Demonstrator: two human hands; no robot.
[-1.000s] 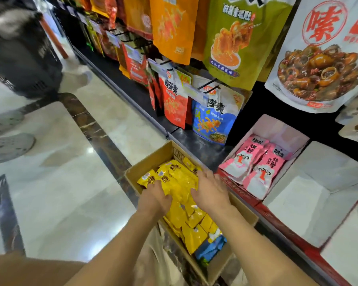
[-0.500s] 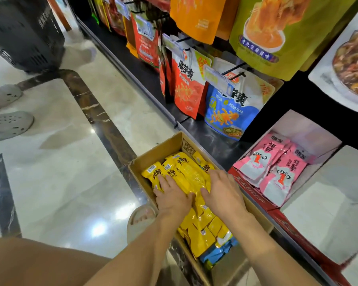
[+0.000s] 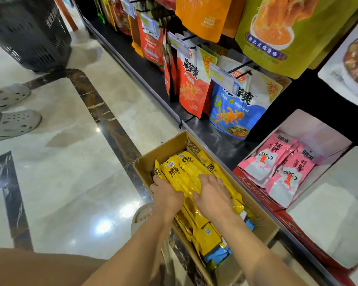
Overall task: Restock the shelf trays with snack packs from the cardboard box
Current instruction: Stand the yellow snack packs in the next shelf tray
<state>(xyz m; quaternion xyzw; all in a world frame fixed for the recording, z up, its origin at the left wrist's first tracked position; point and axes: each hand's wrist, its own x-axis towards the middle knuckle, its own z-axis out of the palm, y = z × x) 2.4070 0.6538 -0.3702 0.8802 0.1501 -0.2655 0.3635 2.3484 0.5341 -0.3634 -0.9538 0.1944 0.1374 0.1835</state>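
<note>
Gathering yellow snack packs [image 3: 186,172] in cardboard box [image 3: 165,149]

Left grip [image 3: 166,195]: fingers curled over the left edge of the yellow snack packs, holding the stack. Right grip [image 3: 213,193]: just beside the left, fingers spread and pressing on top of the same stack. The packs lie under both grips, inside the cardboard box. Right of the right grip: shelf tray [image 3: 318,129] holding pink packs [image 3: 277,168], apart from the yellow ones.
</note>
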